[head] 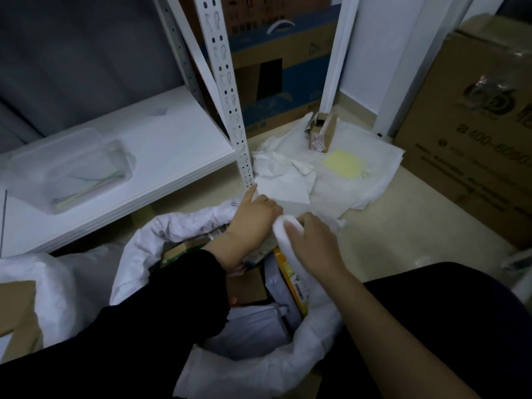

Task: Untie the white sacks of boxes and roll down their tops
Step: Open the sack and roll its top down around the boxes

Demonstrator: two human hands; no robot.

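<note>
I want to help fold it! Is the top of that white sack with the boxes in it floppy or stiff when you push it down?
Probably floppy: the white sack's rim is crumpled and rolled into soft folds. It likely bends easily, since the right hand curls a bunched bit of it and the left hand holds the edge beside it. The boxes inside may keep the sides propped up.

— Hidden inside the white sack (259, 367)?
— Mostly, under the left sleeve (161, 312); only corners of boxes (290, 272) showing.
— Fingertips of the hands?
— Buried in the rolled rim, left hand (253, 217) and right hand (313, 240) alike.
— Print on the big carton (472, 139)?
— Blurred, cut off at the right edge.
</note>
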